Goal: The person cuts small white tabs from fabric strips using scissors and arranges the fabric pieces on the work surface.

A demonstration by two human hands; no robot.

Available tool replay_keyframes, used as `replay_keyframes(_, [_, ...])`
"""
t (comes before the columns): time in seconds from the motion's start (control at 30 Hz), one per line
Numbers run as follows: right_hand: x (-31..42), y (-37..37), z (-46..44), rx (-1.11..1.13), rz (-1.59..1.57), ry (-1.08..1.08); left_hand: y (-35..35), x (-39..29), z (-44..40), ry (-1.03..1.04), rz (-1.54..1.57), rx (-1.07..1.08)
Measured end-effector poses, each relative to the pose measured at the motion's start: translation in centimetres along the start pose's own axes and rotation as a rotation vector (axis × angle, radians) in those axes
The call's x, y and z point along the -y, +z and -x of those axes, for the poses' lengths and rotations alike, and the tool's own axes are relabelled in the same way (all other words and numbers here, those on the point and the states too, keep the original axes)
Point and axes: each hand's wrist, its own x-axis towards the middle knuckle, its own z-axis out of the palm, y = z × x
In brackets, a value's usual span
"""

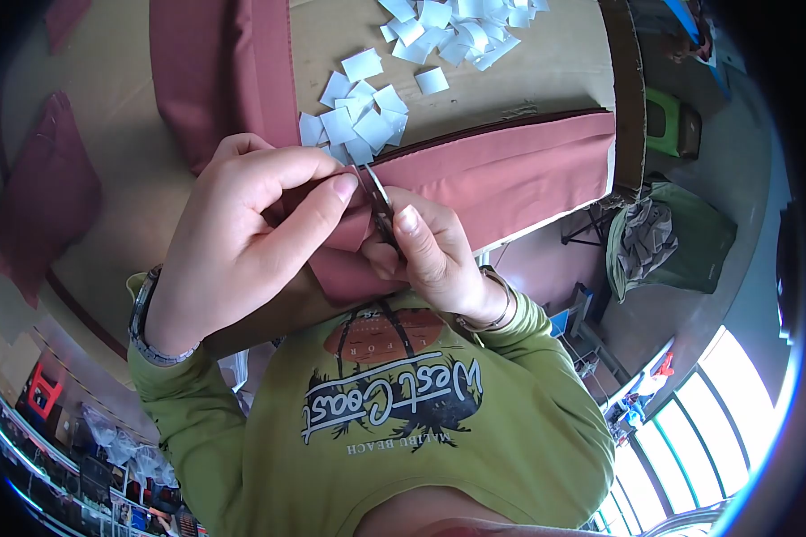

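My left hand [242, 206] is closed, thumb and forefinger pinching the edge of a dusty-pink fabric piece [349, 231]. In my right hand [434, 242] is a small pair of thread snips [381, 204], dark in the grip with bright blades. The blades point up and touch or nearly touch the fabric edge beside my left thumb tip. Folds of the fabric hang between both hands, in front of my green shirt. My fingers hide part of the snips. Just beyond my hands lies a small pile of white square labels [358, 116].
A larger heap of white labels [457, 31] lies farther back on the cardboard-covered table [528, 80]. Long pink fabric strips [519, 174] lie along the near edge and at left [228, 72]. More pink fabric [49, 197] is far left. A green bag [690, 237] stands at right.
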Motion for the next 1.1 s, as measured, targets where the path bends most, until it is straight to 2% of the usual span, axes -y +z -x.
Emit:
replay_keyframes(0.23, [-0.4, 0.2, 0.0, -0.004, -0.001, -0.013, 0.3, 0.0, 0.1, 0.063, -0.012, -0.035])
replay_keyframes(0.37, [-0.2, 0.2, 0.0, 0.009, -0.002, 0.012, -0.1, -0.3, 0.2, 0.001, -0.071, 0.045])
replay_keyframes(0.73, [-0.3, 0.4, 0.0, -0.013, -0.021, 0.042, 0.2, -0.1, 0.3, -0.010, -0.088, 0.016])
replay_keyframes(0.87, [-0.2, 0.1, 0.0, 0.011, 0.002, 0.052, 0.3, 0.1, 0.3, 0.058, -0.120, -0.019])
replay_keyframes(0.93, [0.1, -0.1, 0.4, -0.054, 0.030, 0.054, -0.4, -0.6, 0.8, 0.041, -0.220, -0.003])
replay_keyframes(1.03, [2.8, -2.1, 1.0, -0.353, 0.225, -0.186, -1.5, -1.9, 1.9, -0.002, -0.510, 0.038])
replay_keyframes(1.07, [4.4, -4.8, 1.5, -0.441, 0.372, -0.182, -1.4, -1.9, 2.1, 0.012, -0.507, 0.035])
replay_keyframes(1.1, [5.4, -7.8, 0.9, -0.407, 0.422, -0.313, -1.2, -1.8, 2.3, 0.008, -0.542, 0.001])
